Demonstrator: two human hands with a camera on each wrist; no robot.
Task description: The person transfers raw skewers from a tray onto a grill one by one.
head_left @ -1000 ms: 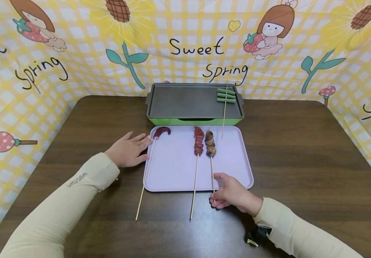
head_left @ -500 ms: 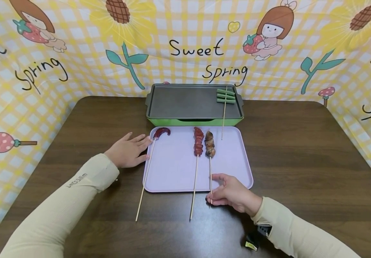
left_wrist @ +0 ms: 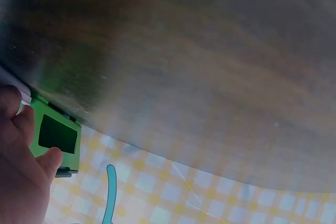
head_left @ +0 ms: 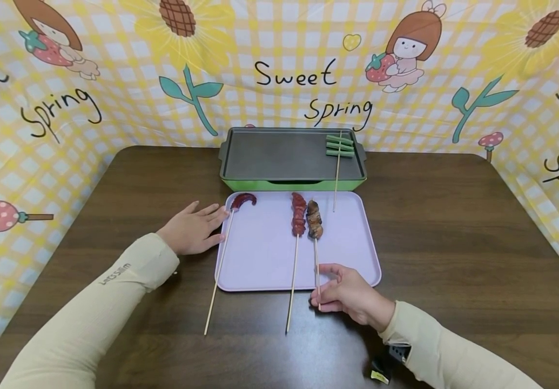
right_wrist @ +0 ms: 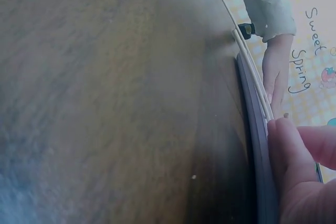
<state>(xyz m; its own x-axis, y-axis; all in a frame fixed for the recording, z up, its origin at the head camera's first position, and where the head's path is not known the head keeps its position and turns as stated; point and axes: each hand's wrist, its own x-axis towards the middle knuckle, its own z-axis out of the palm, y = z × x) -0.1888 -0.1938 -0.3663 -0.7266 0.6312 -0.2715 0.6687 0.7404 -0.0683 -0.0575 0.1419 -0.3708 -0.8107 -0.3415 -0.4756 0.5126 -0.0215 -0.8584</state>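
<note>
My right hand (head_left: 349, 294) pinches the stick of a skewer of brown, mushroom-like pieces (head_left: 315, 219) at the lilac tray's (head_left: 260, 265) front edge. Just left of it lies a skewer of red meat chunks (head_left: 298, 216). At the tray's left side is a skewer with a dark red curled piece, like a tentacle (head_left: 243, 200). My left hand (head_left: 193, 229) lies with fingers spread, fingertips at the tray's left rim. In the right wrist view, the right hand's fingers (right_wrist: 294, 161) hide most of the held stick.
Behind the tray stands a green grill with a dark flat plate (head_left: 274, 154). A skewer of green vegetable sticks (head_left: 339, 146) lies on its right end, its stick reaching over the tray. A patterned cloth (head_left: 279, 48) hangs behind the brown table (head_left: 444, 232).
The right hand has shifted slightly left with the brown skewer, bringing it closer to the red meat skewer. The left hand stays in place.
</note>
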